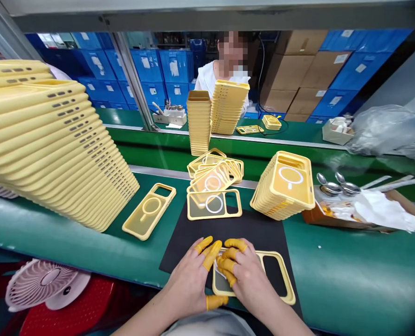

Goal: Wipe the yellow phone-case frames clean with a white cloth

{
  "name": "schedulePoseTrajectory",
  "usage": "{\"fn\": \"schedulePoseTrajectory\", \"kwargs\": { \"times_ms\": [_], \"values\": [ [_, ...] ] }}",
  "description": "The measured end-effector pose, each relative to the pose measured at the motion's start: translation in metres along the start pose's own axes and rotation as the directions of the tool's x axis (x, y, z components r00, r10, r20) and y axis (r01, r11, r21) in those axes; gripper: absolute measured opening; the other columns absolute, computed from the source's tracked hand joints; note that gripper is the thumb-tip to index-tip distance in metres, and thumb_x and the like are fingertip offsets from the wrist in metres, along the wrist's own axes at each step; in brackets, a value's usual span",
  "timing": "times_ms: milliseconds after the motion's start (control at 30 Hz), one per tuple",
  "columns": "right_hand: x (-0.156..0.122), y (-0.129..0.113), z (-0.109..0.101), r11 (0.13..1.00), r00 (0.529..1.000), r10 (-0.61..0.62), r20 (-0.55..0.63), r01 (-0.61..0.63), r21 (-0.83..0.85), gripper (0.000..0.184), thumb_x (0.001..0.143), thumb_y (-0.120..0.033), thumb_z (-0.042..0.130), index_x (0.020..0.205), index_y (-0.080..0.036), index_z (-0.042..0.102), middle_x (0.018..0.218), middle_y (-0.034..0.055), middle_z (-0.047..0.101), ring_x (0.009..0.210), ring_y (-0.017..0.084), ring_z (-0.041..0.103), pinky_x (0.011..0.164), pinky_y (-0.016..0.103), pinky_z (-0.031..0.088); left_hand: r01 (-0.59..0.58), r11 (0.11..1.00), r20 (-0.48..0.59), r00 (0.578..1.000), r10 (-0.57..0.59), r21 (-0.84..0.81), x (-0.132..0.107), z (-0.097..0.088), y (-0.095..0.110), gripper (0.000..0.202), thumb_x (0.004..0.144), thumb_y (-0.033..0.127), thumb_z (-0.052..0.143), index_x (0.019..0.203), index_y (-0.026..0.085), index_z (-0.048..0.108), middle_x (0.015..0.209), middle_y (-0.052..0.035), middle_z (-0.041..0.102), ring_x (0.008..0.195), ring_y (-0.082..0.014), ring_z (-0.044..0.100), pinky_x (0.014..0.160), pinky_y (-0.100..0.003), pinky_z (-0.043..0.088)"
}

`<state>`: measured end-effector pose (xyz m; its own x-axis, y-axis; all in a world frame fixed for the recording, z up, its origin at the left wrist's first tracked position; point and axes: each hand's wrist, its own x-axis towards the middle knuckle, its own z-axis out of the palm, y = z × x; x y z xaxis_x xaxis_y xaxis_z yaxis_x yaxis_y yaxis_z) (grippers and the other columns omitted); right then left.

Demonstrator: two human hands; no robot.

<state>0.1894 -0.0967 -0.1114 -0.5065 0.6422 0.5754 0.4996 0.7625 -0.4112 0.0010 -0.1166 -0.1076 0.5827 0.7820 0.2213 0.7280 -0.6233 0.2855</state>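
Head view, as it reaches me on my remote feed, read from left to right:

1. At far left, a tall, leaning stack of yellow phone cases (pixel 53 140) rests on the green desk (pixel 350 266). Below the desk edge I see a pink desk fan (pixel 41 284) on a red plastic crate (pixel 71 303).
2. A single loose yellow case (pixel 149 211) lies flat just beside the stack.
3. My left hand (pixel 188 284) presses on the work case (pixel 280 275), which lies on a black mat (pixel 224 233) at the near edge of the desk. Its yellow finger cots (pixel 203 247) curl in, meeting the other hand's fingers.
4. My right hand (pixel 249 284) grips the same case from the right, fingers bunched narrowly over it. Something pale shows between them, too small for me to name.
5. Ahead of my hands, a loose pile of cases (pixel 214 179) sits at the far end of the mat.
6. Further right, a short stack of cases (pixel 284 186) tilts on the desk, near steel spoons (pixel 338 185) and a cardboard tray holding white plastic wrap (pixel 385 210).
7. Beyond the desk, a co-worker in a white top (pixel 207 79) sits behind two tall stacks, with blue crates (pixel 144 65) and cardboard boxes (pixel 294 70) behind.
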Motion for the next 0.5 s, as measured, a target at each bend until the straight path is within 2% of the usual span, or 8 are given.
{"fn": "schedulePoseTrajectory", "kwargs": {
  "times_ms": [67,133,200,267,300,367,433,500],
  "values": [
    [0.004,-0.005,0.002,0.995,0.989,-0.068,0.128,0.058,0.082,0.022,0.075,-0.006,0.052,0.079,-0.026,0.061,0.083,-0.0062,0.063,0.092,0.014,0.051,0.099,0.040,0.025,0.000,1.000,0.020,1.000,0.000,-0.001,0.000,0.000,0.000,0.088,0.071,0.057,0.062,0.138,0.012,0.026,0.133,-0.0126,0.049,0.131,-0.0298,0.033,0.113,-0.048,0.024],
    [0.004,-0.005,-0.006,0.985,0.955,-0.145,0.257,0.114,0.133,0.020,0.072,-0.007,0.052,0.073,-0.025,0.059,0.078,-0.0066,0.063,0.089,0.014,0.052,0.100,0.040,0.026,-0.008,1.000,0.045,0.999,0.008,0.009,-0.001,-0.001,0.001,0.087,0.072,0.058,0.061,0.138,0.014,0.027,0.133,-0.0116,0.049,0.131,-0.0302,0.033,0.113,-0.048,0.023],
    [-0.004,0.003,-0.025,0.980,0.924,-0.186,0.335,0.150,0.132,0.018,0.075,-0.009,0.052,0.072,-0.025,0.058,0.076,-0.0063,0.063,0.090,0.014,0.052,0.099,0.039,0.029,-0.030,0.999,0.056,0.998,0.028,0.023,-0.001,-0.003,0.001,0.085,0.073,0.057,0.061,0.138,0.014,0.028,0.134,-0.0114,0.048,0.131,-0.0308,0.032,0.113,-0.049,0.021],
    [-0.018,0.016,-0.047,0.985,0.911,-0.175,0.373,0.161,0.068,0.018,0.080,-0.012,0.052,0.080,-0.027,0.061,0.081,-0.0052,0.064,0.096,0.016,0.052,0.097,0.039,0.031,-0.049,0.998,0.052,0.998,0.048,0.024,0.000,-0.005,0.001,0.086,0.073,0.058,0.061,0.139,0.013,0.027,0.135,-0.0121,0.048,0.132,-0.0314,0.031,0.113,-0.050,0.021],
    [-0.026,0.023,-0.057,0.987,0.917,-0.156,0.367,0.161,0.018,0.018,0.082,-0.014,0.053,0.086,-0.029,0.062,0.085,-0.0044,0.064,0.099,0.016,0.052,0.096,0.039,0.032,-0.053,0.998,0.051,0.997,0.052,0.016,0.000,-0.005,0.001,0.087,0.073,0.059,0.060,0.139,0.014,0.026,0.135,-0.0123,0.047,0.132,-0.0317,0.031,0.113,-0.051,0.021],
    [-0.039,0.032,-0.067,0.986,0.954,-0.103,0.281,0.135,-0.098,0.017,0.083,-0.018,0.056,0.094,-0.030,0.062,0.089,-0.0021,0.065,0.100,0.019,0.052,0.093,0.041,0.034,-0.053,0.999,0.060,0.997,0.053,-0.002,0.002,-0.006,0.001,0.087,0.073,0.060,0.060,0.140,0.015,0.026,0.136,-0.0115,0.047,0.131,-0.0317,0.032,0.113,-0.051,0.021],
    [-0.045,0.030,-0.060,0.980,0.993,-0.026,0.118,0.049,-0.192,0.015,0.083,-0.020,0.057,0.095,-0.028,0.063,0.088,0.0009,0.064,0.098,0.020,0.053,0.090,0.042,0.035,-0.047,0.999,0.066,0.997,0.048,-0.009,0.003,-0.006,0.002,0.085,0.074,0.058,0.060,0.139,0.016,0.027,0.136,-0.0110,0.047,0.131,-0.0314,0.032,0.113,-0.051,0.020],
    [-0.042,0.018,-0.041,0.976,0.998,0.048,-0.040,-0.055,-0.210,0.014,0.084,-0.017,0.054,0.091,-0.024,0.064,0.084,0.0030,0.063,0.094,0.021,0.054,0.089,0.043,0.037,-0.042,0.999,0.057,0.997,0.042,0.000,0.003,-0.004,0.002,0.084,0.073,0.056,0.060,0.139,0.014,0.027,0.134,-0.0114,0.048,0.131,-0.0310,0.033,0.113,-0.051,0.020]
  ]
}}
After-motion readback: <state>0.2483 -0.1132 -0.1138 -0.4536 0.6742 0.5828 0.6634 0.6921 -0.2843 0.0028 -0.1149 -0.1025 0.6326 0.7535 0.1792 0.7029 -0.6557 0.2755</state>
